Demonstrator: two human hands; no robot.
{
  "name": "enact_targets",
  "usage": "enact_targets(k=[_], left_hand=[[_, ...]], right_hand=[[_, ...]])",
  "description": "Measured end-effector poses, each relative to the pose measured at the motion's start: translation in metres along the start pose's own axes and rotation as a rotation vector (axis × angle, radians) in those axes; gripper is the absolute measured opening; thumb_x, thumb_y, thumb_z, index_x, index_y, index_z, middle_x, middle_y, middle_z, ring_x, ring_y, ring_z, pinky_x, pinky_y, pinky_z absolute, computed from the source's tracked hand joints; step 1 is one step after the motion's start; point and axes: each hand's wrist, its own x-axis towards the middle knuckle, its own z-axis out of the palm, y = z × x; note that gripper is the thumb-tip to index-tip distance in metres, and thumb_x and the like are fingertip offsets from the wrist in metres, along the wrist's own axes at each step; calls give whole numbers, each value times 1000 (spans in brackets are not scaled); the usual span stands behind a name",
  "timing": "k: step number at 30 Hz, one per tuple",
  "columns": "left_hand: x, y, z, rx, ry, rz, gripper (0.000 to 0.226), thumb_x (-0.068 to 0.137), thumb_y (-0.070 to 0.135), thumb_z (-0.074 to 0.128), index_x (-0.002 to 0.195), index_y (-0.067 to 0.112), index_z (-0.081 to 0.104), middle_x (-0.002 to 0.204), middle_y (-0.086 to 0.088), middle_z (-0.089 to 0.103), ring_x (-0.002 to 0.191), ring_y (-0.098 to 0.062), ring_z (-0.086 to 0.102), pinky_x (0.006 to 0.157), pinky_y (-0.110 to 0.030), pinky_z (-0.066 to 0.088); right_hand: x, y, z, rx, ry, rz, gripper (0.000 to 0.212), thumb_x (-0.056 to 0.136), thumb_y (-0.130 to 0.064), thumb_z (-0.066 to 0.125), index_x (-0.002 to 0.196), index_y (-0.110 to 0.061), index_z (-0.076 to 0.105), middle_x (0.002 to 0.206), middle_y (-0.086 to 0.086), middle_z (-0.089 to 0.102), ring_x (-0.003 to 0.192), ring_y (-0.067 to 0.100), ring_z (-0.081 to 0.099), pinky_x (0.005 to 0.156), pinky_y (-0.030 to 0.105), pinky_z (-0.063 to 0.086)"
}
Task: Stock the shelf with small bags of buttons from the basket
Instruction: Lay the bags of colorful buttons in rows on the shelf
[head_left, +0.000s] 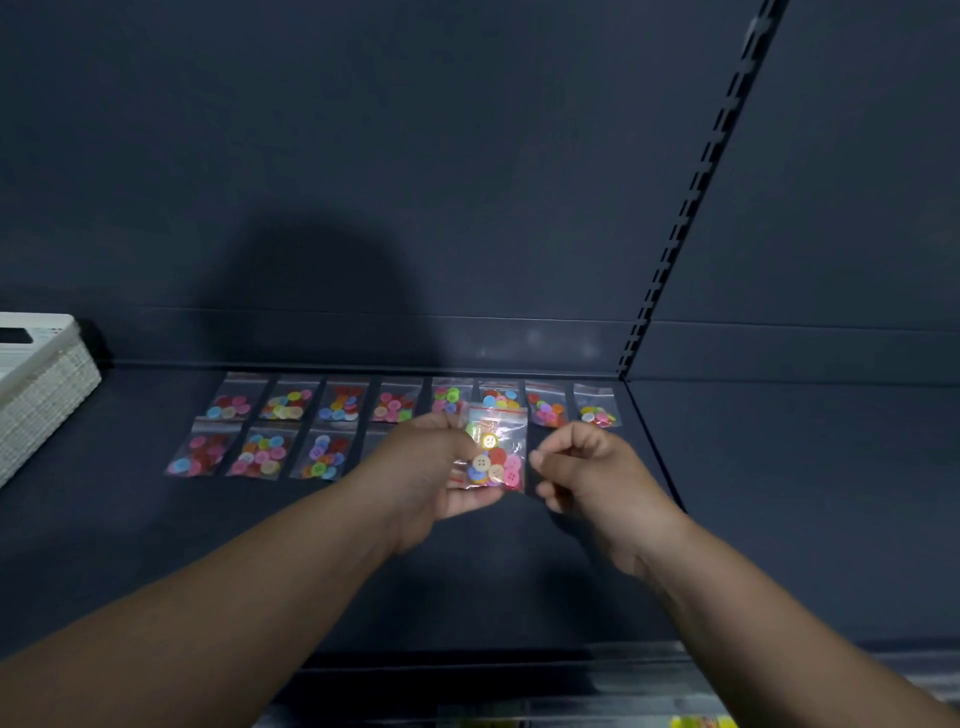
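Head view. The dark back panel (363, 156) fills the upper field, and a slotted upright (691, 197) crosses it on a slant at the right. Below it lies the dark shelf (130, 545), which carries everything named here.

A white woven basket (47, 395) stands at the left edge of the shelf, cut by the frame and well apart from the bags; its contents cannot be made out.

Small clear zip bags of mixed coloured buttons lie flat on the shelf in two lines. The back row (343, 402) holds eight bags side by side along the foot of the back panel. The front row (262, 452) lies just before it at the left, with three bags in plain sight and a fourth mostly hidden behind the left hand.

Both forearms reach in from the lower edge. The left hand (431, 467) grips the held bag (496, 452), thumb on its near face and fingers beneath. This bag is raised above the shelf at the right part of the rows, upright with its red-striped seal at the top, and contains cream, red, pink, blue and yellow buttons. More plastic seems to be stacked behind it.

The right hand (587, 467) is just beside the bag with its fingers curled and the tips at the bag's right edge. It cannot be told whether they pinch the plastic.
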Motion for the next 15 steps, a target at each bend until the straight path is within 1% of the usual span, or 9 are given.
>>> enact_targets(k=[2, 5, 7, 9, 11, 13, 15], left_hand=[[2, -2, 1, 31, -1, 19, 16, 88, -7, 52, 92, 7, 59, 93, -14, 68, 79, -22, 67, 60, -34, 59], [3, -3, 8, 49, -13, 46, 16, 85, -7, 59, 87, 9, 59, 86, -10, 68, 78, -21, 67, 63, -34, 59], [3, -5, 15, 70, -25, 49, 16, 84, -4, 62, 84, 11, 59, 86, -10, 69, 79, -21, 67, 64, -34, 59], [4, -8, 19, 98, -35, 45, 12, 84, 0, 65, 87, 11, 61, 94, -12, 69, 82, -22, 68, 62, -33, 58], [7, -11, 17, 100, -6, 31, 11, 85, 3, 64, 92, 11, 61, 106, -15, 67, 88, -25, 68, 59, -33, 58], [12, -12, 11, 70, 47, 12, 14, 86, 3, 63, 96, 13, 58, 117, -15, 60, 98, -30, 65, 59, -34, 58], [14, -11, 7, 42, 74, 1, 18, 87, 3, 62, 102, 13, 58, 123, -13, 56, 104, -31, 62, 60, -34, 58]], right_hand=[[0, -2, -9, 21, -14, 36, 19, 89, -7, 58, 72, -15, 55, 63, -1, 60, 55, 11, 53, 52, 22, 42], [-3, -3, -13, 74, -124, 78, 14, 89, -20, 61, 75, -20, 58, 72, -1, 62, 59, 11, 55, 53, 22, 43], [-4, 0, -9, 67, -161, 56, 5, 86, -17, 65, 82, -19, 62, 70, -1, 64, 57, 9, 54, 53, 20, 43], [-3, 3, -8, 75, -120, 25, 9, 86, -8, 64, 84, -16, 64, 70, -1, 66, 56, 9, 53, 52, 20, 42], [0, 3, -15, 69, -64, 22, 11, 85, -5, 64, 82, -15, 64, 71, 1, 67, 56, 9, 54, 52, 21, 42], [6, 3, -28, -6, 4, 18, 11, 84, -1, 65, 83, -12, 62, 71, 4, 68, 55, 9, 58, 50, 20, 45], [16, 6, -42, -128, 71, 0, 13, 81, 4, 66, 84, -7, 60, 71, 7, 67, 54, 10, 60, 51, 20, 48]])
